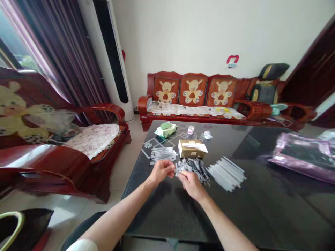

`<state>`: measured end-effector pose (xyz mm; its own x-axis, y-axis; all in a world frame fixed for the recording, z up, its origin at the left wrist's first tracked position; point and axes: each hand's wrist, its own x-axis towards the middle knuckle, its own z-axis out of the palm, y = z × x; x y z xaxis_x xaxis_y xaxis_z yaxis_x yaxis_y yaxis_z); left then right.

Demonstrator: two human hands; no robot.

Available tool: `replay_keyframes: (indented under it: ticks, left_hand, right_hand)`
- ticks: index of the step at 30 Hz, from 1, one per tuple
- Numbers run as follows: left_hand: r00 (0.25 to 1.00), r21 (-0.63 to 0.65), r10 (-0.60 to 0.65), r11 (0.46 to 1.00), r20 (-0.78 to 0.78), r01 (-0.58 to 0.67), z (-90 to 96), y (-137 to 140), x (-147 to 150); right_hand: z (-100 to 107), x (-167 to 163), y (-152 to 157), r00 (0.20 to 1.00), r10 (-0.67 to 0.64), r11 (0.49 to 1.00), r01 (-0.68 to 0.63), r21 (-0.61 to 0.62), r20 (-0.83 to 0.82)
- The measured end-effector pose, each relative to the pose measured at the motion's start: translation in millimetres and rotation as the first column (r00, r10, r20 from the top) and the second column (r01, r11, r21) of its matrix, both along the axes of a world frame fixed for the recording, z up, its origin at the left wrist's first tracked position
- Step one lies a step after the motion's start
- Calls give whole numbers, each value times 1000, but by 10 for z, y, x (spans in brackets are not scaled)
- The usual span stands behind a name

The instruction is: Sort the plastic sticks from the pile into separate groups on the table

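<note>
1. Translucent white, the small short pieces (179,166) lie in a loose heap on the dark, glossy desk (162,216), between the two hands; their exact form is too small to tell.
2. Left hand (162,170): at the heap's left side, fingers bent, thumb and fingertips close together. Whether a piece is pinched there cannot be told.
3. Right hand (191,182): at the heap's near side, fingers curled, fingertips at the pieces. Its grip is partly hidden; whether it has hold of one cannot be told.
4. Directly right of the heap, thin dark rods (200,170) with paler sections lie crosswise over one another.
5. Farther right, a fanned stack of frosted tubes (227,174) lies slantwise, its near ends uneven. Beyond the left hand, a second bundle of pale tubes (163,154) lies roughly sideways.
6. Far side: a tissue box (192,149) stands just behind the rods and limits reach forward. Beyond it stand a green-and-white packet (166,129) and a small cup (191,129).
7. Edges: the desk's left edge runs near the left forearm; the near edge passes below both forearms.
8. Room: open dark surface extends from the hands to the near edge, and from the frosted tubes rightward to a purple-edged package (303,158).
</note>
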<state>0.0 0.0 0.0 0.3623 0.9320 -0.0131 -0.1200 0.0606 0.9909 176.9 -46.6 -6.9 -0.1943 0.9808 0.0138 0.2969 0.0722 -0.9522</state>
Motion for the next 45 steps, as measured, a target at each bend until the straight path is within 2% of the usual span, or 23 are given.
replay_keyframes:
  ticks: [1,3,6,8,10,12,14,16,18,21,23,25,26,28,30,31,33,35,37,39,41,42,45]
  left_hand:
    - [999,31,-48,998,-2,48,25,5,-13]
    - [994,72,-113,991,-10,114,65,12,-33]
    - [991,84,-133,987,-22,135,75,16,-32]
    - [995,39,-94,995,-20,95,49,15,-13]
    - [999,-26,-32,999,-14,32,9,13,9]
    - [1000,-86,30,996,-8,-31,-32,10,27]
    - [997,-136,80,988,1,-79,-66,7,38]
    - [994,-180,113,978,9,-109,-89,6,42]
    - [991,-213,130,969,10,-125,-101,6,38]
    - [990,-219,140,966,5,-135,-92,10,8]
    - [995,-174,101,980,5,-99,-57,13,-26]
    - [1000,-103,15,995,2,-15,-2,13,-58]
    - [999,-67,-32,997,-1,32,28,9,-67]
    - [995,-13,-103,995,-9,103,76,-6,-65]
    - [990,11,-138,990,-18,138,92,-24,-39]
    - [990,11,-142,990,-23,143,85,-27,-25]
    - [991,-10,-131,991,-37,131,49,-7,-18]
    - [997,-48,-53,998,-48,51,6,63,-72]
    - [992,-82,118,989,-50,-122,-16,174,-196]
    - [957,-83,289,954,-23,-290,-13,287,-349]
    - [954,-78,298,952,17,-296,-2,353,-460]
    - [960,-93,280,956,26,-276,-2,360,-483]
    - [976,-145,213,968,51,-204,-41,299,-421]
  right_hand:
    - [19,8,3,995,65,991,-72,-111,-70]
    - [47,28,9,975,148,950,-188,-249,-168]
    - [53,66,26,957,223,919,-269,-288,-183]
    - [40,78,38,978,202,961,-209,-179,-58]
    - [32,68,39,979,109,992,-118,39,174]
    - [34,40,22,899,-43,958,-87,274,437]
    - [42,5,-8,762,-190,896,-123,426,620]
    - [46,-30,-38,657,-267,852,-181,491,705]
    - [42,-63,-56,615,-298,829,-212,517,730]
    - [30,-100,-53,664,-303,841,-151,519,683]
    - [23,-101,-35,780,-223,900,-65,431,585]
    - [17,-75,-12,921,-55,980,-25,200,386]
    - [13,-54,-2,968,37,998,-50,45,246]
    - [4,-9,11,984,176,958,-179,-222,-31]
    - [-6,23,18,955,235,897,-285,-338,-183]
    - [-12,31,20,950,248,890,-301,-343,-190]
    - [-21,36,18,973,223,942,-231,-242,-60]
    - [-23,41,0,984,132,990,-125,-68,118]
    - [-12,61,-37,950,4,991,-46,127,311]
    - [14,96,-85,866,-119,962,-19,271,485]
    - [47,131,-116,761,-201,934,-41,355,617]
    - [62,147,-118,735,-212,930,-51,365,644]
    - [98,221,-62,714,-244,929,-23,370,656]
